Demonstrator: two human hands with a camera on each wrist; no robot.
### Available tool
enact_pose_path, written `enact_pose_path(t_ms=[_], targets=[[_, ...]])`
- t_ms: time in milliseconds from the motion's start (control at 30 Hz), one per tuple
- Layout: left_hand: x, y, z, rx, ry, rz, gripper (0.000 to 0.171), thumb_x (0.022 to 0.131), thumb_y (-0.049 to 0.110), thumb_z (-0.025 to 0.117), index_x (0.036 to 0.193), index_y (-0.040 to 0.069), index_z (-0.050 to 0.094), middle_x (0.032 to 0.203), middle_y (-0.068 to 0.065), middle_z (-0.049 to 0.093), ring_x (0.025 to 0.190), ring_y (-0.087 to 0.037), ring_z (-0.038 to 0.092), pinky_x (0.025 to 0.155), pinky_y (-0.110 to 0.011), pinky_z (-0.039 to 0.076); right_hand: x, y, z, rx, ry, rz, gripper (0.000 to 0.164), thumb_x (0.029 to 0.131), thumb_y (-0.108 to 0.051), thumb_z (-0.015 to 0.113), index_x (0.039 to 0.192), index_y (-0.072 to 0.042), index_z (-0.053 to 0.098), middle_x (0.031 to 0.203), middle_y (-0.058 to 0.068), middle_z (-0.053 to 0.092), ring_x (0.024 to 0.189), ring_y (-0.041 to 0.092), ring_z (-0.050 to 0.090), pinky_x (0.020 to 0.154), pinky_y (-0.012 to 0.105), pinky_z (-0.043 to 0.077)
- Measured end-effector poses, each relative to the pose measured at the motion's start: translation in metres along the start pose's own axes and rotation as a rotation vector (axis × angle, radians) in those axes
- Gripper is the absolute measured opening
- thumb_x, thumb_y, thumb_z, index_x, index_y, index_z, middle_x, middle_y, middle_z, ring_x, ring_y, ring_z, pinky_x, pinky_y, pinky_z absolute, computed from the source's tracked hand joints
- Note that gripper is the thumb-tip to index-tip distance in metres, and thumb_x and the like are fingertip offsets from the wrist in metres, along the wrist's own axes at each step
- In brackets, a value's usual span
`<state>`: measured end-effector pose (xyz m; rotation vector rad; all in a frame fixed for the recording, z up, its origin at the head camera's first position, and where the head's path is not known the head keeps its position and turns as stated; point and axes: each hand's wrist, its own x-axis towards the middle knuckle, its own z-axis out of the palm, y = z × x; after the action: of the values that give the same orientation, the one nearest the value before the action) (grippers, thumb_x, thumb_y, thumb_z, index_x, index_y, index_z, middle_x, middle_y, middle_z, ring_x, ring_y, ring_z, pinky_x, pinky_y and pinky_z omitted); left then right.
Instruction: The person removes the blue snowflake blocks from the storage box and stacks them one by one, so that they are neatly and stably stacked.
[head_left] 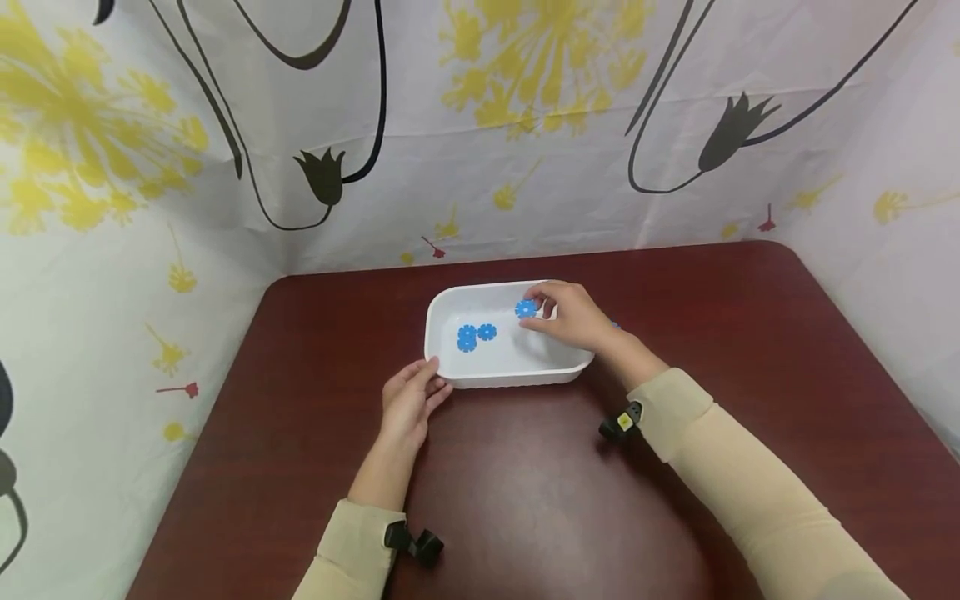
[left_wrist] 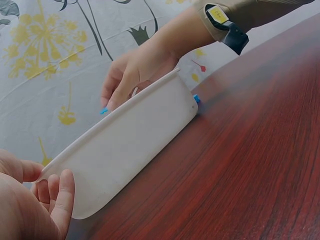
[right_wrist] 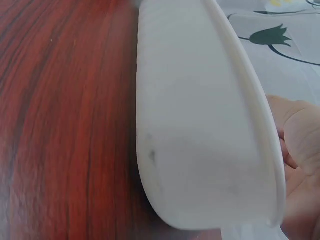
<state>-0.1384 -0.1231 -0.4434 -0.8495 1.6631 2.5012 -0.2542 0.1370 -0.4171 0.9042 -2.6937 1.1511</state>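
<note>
A white plastic tray sits on the table. My left hand grips its near left corner, thumb over the rim and fingers against the outer wall, as the left wrist view also shows. Over the tray's right half, my right hand pinches a blue notched disc, shaped like a snowflake building piece, between thumb and fingers. Several like it lie in the left part of the tray, among them one blue disc beside an overlapping pair. In the right wrist view the tray wall hides the right hand's fingertips.
Just outside the tray's right end, a bit of blue shows low by the table, mostly hidden by my right wrist in the head view. The dark red wooden table ends at a flower-printed white cloth behind and at the sides.
</note>
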Motion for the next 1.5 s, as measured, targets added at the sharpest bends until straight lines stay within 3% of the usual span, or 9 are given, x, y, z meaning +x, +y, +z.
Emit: enact_pose_path(t_ms=[467, 733, 1233, 1500], targets=[[-0.001, -0.004, -0.002, 0.013, 0.004, -0.004, 0.019, 0.097, 0.012, 0.069, 0.108, 0.0, 0.059, 0.087, -0.008, 0.059, 0.072, -0.013, 0.062, 0.074, -0.028, 0.063, -0.017, 0.012, -0.018, 0.012, 0.187, 0.075, 0.034, 0.085, -0.016, 0.084, 0.112, -0.001, 0.068, 0.093, 0.01, 0.063, 0.085, 0.024, 0.059, 0.067, 0.033, 0.048], [-0.001, -0.002, -0.001, 0.016, 0.007, -0.001, 0.019, 0.097, 0.013, 0.069, 0.108, 0.0, 0.06, 0.087, -0.009, 0.06, 0.072, -0.013, 0.063, 0.074, -0.028, 0.063, -0.023, 0.025, -0.029, -0.006, 0.241, 0.065, 0.032, 0.085, -0.014, 0.083, 0.109, -0.001, 0.067, 0.089, 0.009, 0.061, 0.077, 0.022, 0.058, 0.062, 0.022, 0.047], [-0.001, 0.0, 0.0, 0.011, -0.001, 0.005, 0.02, 0.097, 0.013, 0.07, 0.107, 0.0, 0.059, 0.085, -0.008, 0.06, 0.071, -0.013, 0.063, 0.073, -0.028, 0.064, -0.044, 0.044, -0.045, -0.031, 0.25, 0.164, 0.035, 0.089, -0.021, 0.081, 0.115, -0.003, 0.066, 0.093, 0.01, 0.061, 0.081, 0.021, 0.057, 0.064, 0.019, 0.047], [-0.001, 0.0, 0.001, 0.015, 0.004, 0.005, 0.02, 0.097, 0.013, 0.07, 0.108, 0.0, 0.059, 0.086, -0.008, 0.06, 0.072, -0.013, 0.063, 0.074, -0.028, 0.064, -0.053, 0.057, -0.05, -0.061, 0.251, 0.177, 0.038, 0.088, -0.02, 0.082, 0.115, -0.001, 0.065, 0.092, 0.011, 0.061, 0.082, 0.022, 0.058, 0.064, 0.017, 0.047]])
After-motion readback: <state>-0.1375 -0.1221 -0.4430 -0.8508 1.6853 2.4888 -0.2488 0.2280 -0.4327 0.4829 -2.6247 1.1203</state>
